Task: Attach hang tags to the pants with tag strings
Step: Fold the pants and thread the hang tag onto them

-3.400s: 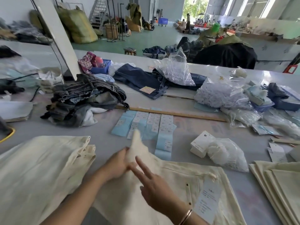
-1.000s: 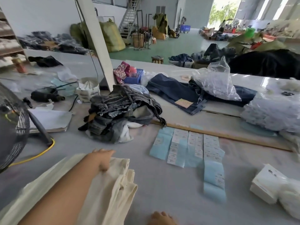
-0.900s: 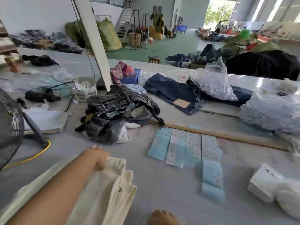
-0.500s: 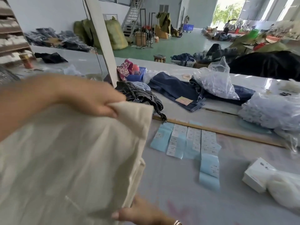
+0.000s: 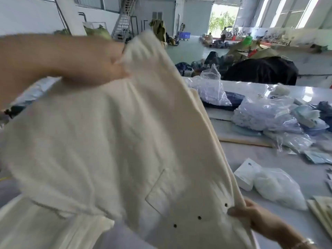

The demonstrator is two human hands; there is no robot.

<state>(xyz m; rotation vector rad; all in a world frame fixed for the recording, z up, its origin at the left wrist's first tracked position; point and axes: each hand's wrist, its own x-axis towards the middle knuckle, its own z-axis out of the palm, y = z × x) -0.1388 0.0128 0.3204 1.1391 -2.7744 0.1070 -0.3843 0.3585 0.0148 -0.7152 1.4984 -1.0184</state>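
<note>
A pair of cream pants (image 5: 111, 144) hangs in the air in front of me and fills most of the view. My left hand (image 5: 100, 62) grips one end of the cloth high at the upper left. At the lower right my right hand (image 5: 249, 214) pinches the pants' edge, close to a back pocket and three small dark holes. A white box of tags (image 5: 247, 172) and a clear bag of white tag strings (image 5: 278, 189) lie on the grey table (image 5: 280, 160) to the right. No hang tag shows on the lifted pants.
Clear bags of folded goods (image 5: 264, 114) and a bag over dark jeans (image 5: 212, 90) lie at the back right. A wooden ruler (image 5: 246, 141) crosses the table. Folded cream pants (image 5: 321, 212) stack at the right edge. A dark heap (image 5: 260, 71) lies beyond the table.
Both hands have lifted the cream pants off the left pile and swung them up and to the right. The cloth now covers the blue label sheets and the jeans heap.
</note>
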